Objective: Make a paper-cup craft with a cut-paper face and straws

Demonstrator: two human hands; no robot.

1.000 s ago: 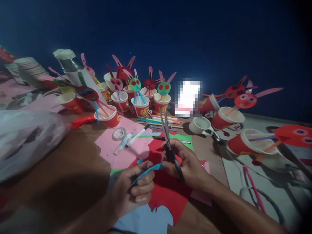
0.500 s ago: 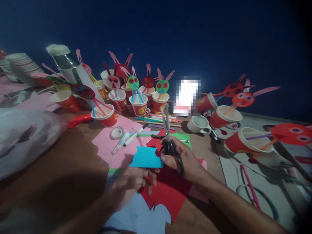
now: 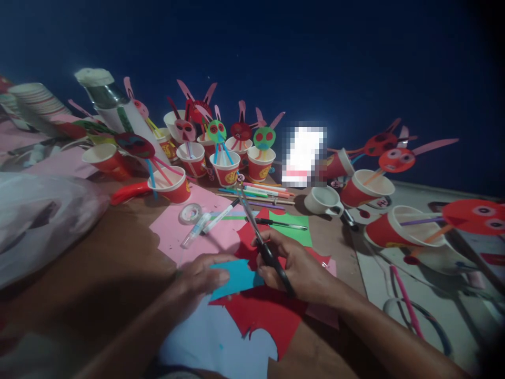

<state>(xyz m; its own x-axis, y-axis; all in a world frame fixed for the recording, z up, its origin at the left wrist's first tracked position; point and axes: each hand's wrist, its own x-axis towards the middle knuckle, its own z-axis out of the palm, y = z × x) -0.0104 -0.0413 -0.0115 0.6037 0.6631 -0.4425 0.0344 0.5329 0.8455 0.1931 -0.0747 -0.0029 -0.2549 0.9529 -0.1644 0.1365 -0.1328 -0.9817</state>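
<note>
Pinching blue paper in left hand; grasping scissors in right hand, aimed away. Poised above red paper on the counter, with 1 mug beyond.

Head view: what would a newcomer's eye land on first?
Probably the glaring white pixelated patch at the back, between red-and-white paper cups bearing round, long-eared paper faces. Then the bright blue paper piece at lower centre, in the left hand, beside the right hand holding black-handled metal scissors.

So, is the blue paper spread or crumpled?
Spread: the blue paper shows a broad face, held by the left hand. Whether it is doubled, I cannot tell.
</note>
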